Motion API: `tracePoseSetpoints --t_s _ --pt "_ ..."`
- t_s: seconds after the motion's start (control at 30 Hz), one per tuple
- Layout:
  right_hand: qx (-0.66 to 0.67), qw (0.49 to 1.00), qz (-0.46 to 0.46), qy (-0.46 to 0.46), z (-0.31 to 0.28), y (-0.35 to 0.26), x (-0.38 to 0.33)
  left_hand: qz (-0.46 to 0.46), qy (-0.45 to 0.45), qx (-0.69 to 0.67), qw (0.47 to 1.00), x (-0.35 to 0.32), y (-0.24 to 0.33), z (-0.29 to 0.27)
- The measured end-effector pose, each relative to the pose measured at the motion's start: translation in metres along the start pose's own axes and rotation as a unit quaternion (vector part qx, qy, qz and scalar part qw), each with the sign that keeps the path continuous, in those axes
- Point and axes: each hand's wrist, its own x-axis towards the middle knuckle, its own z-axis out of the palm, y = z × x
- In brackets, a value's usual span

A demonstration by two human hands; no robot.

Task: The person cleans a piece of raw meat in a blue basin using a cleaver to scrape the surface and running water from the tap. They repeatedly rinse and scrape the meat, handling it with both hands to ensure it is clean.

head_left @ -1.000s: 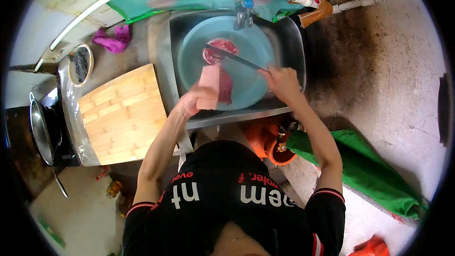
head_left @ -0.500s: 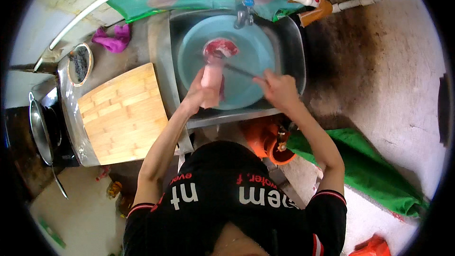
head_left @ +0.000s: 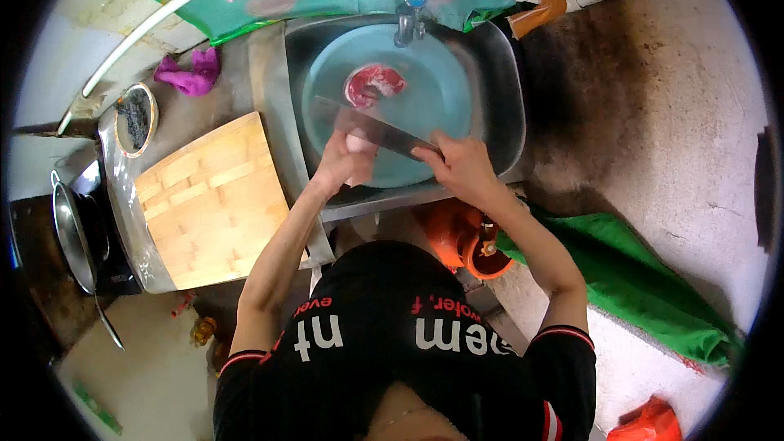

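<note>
Over the basin (head_left: pixel 441 106), hands (head_left: pixel 347 159) hold knife (head_left: pixel 371 124).

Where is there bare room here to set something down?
The wooden cutting board left of the sink is bare. The blue basin is crowded: meat, knife, left hand and right hand.
</note>
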Motion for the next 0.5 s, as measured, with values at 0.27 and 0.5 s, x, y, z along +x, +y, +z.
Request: tracePoseSetpoints --t_s 0.27,0.5 --pt "0.005 0.996 0.087 0.031 -0.005 0.047 0.006 0.029 -0.029 -0.064 0.997 -0.008 0.01 0.007" --pt "0.088 0.995 0.037 0.037 0.017 0.027 -0.001 -0.03 -0.017 -0.112 0.993 -0.008 0.012 0.006"
